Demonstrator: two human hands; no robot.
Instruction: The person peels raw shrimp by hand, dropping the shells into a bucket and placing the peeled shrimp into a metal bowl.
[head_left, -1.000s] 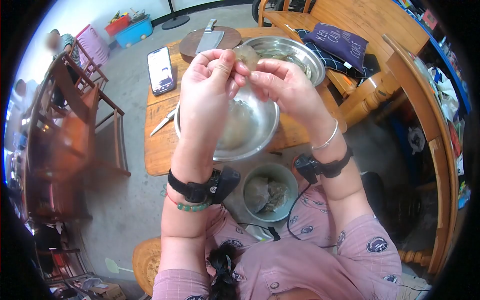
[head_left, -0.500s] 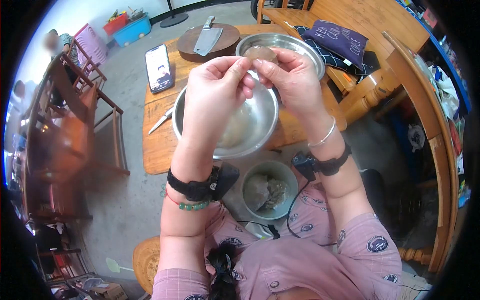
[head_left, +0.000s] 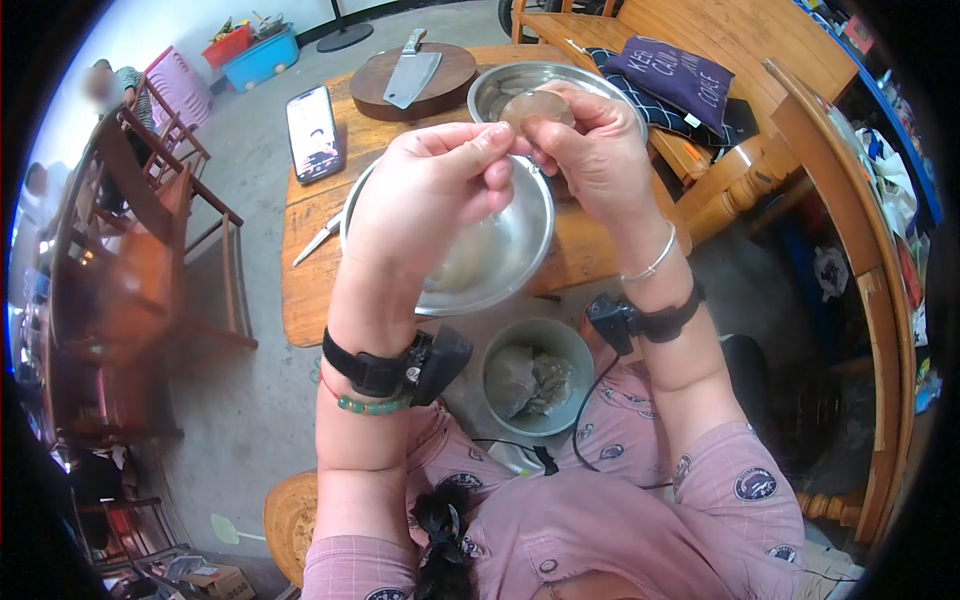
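Observation:
My right hand is closed on a round, translucent brownish piece, held up by thumb and fingers above the table. My left hand is pinched right beside the lower left edge of that piece. What lies between its thumb and forefinger is hidden. Under my hands stands a steel bowl with something pale and blurred inside. A second steel basin sits behind the piece, partly covered by my right hand.
On the wooden table are a cleaver on a round chopping board, a phone and a small knife. A bucket holding greyish scraps stands between my knees. A wooden bench with cushions is beyond, and a person is far left.
The round piece has turned to show more of its flat face, and my right hand has shifted slightly right and down. My left hand has lowered a little, its fingers still pinched.

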